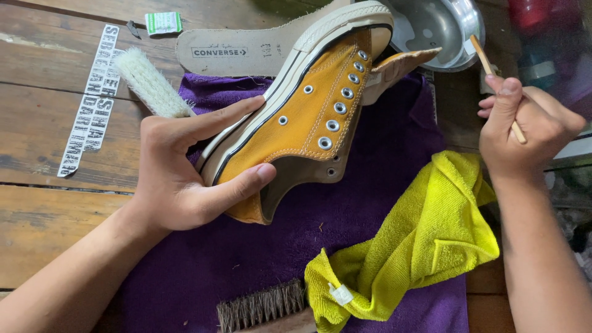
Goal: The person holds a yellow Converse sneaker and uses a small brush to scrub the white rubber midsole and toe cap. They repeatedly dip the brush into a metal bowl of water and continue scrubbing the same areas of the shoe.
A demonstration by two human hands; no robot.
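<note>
Left hand [176,179] grips the shoe [308,117] by the heel, tilted above the purple towel [382,185]. Right hand [524,129] is closed on a stick [487,65]. Laces and insole [240,52] are out; both brushes lie unused, yellow cloth [425,240] beside. Cleaning looks barely begun.

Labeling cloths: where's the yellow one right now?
In the head view the yellow cloth lies crumpled at lower right on the purple towel, below the shoe, beside the right forearm, with the dark brush at its left.
</note>
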